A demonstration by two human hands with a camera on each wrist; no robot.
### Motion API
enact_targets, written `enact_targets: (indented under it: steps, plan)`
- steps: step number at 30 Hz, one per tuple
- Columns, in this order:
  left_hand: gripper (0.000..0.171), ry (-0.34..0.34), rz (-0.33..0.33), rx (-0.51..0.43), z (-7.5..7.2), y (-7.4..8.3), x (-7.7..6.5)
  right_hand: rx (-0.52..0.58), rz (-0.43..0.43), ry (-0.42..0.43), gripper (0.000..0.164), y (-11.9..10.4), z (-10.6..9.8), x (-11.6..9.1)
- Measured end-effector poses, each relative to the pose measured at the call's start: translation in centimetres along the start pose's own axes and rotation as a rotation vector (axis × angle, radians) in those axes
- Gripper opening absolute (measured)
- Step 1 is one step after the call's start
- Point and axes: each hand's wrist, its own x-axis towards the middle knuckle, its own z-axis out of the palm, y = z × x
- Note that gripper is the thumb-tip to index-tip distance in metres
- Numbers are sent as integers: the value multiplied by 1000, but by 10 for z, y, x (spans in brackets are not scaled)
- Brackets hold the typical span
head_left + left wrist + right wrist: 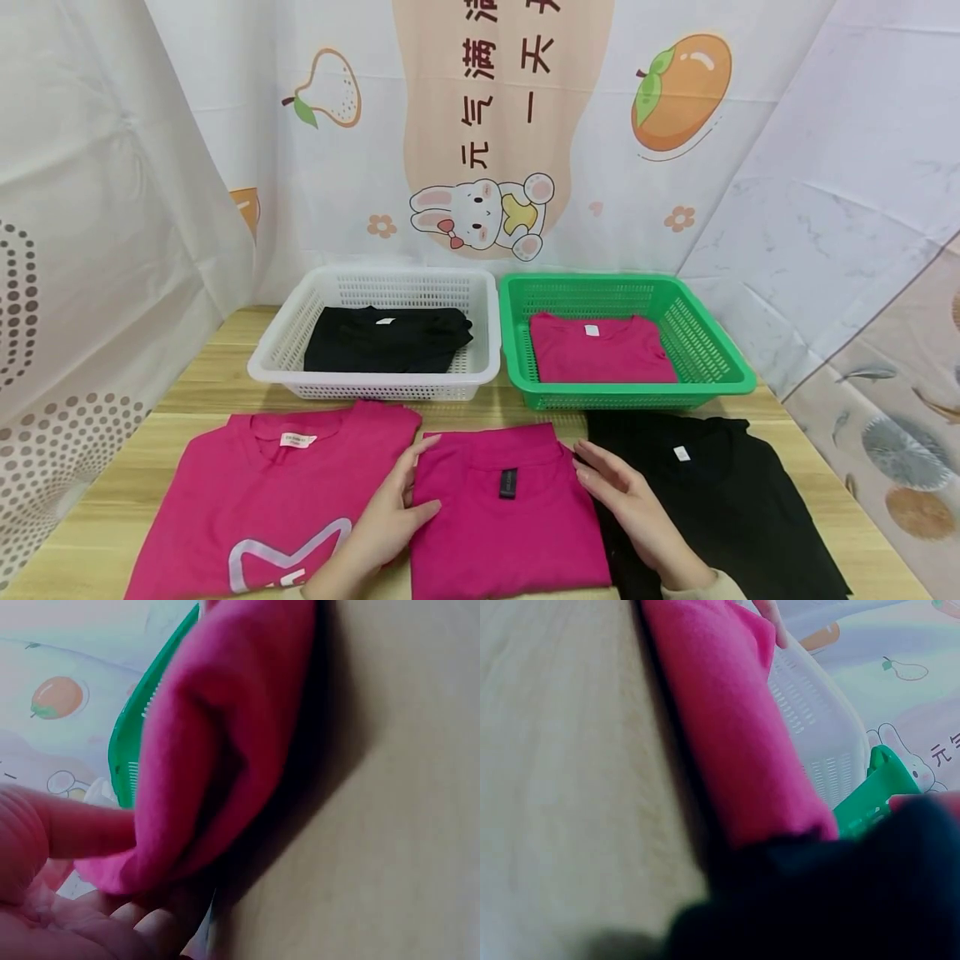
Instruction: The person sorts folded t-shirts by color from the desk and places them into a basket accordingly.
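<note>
A folded magenta shirt (502, 508) with a small dark label lies in the middle of the wooden table (195, 392). My left hand (408, 487) lies along its left edge with straight fingers, thumb on top of the cloth. In the left wrist view a finger (82, 825) touches the folded magenta shirt (225, 735). My right hand (607, 483) rests with straight fingers at the shirt's right edge, on top of a black shirt (742, 500). The right wrist view shows the magenta shirt (727, 727) and the black shirt (840, 900) close up.
A pink shirt with a white print (262, 492) lies spread at the left. Behind stand a white basket (285, 342) holding a folded black garment and a green basket (712, 342) holding a folded magenta one. Printed curtains close off the back and sides.
</note>
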Motion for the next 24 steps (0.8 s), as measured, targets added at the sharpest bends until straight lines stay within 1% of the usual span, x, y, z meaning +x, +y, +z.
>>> enact_targets:
  steps: [2, 5, 10, 13, 18, 20, 24]
  plan:
    - [71, 29, 9, -15, 1, 0, 0, 1, -9, 11, 58, 0, 1, 0]
    - [68, 94, 21, -33, 3, 0, 1, -2, -23, 24, 59, 0, 2, 0]
    - [58, 202, 27, -12, 7, 0, 2, -11, -46, 18, 58, 0, 2, 0]
    - [55, 230, 34, -18, 9, -1, 2, -8, -42, 14, 55, 0, 2, 0]
    - [52, 258, 33, -51, 8, 0, 2, -28, 7, 18, 49, -2, 1, 0]
    - [49, 268, 30, -43, 7, 1, 3, -51, 11, 3, 45, -2, 1, 1]
    - [44, 287, 23, -12, 3, 3, 3, -95, -16, -53, 39, 0, 1, 0]
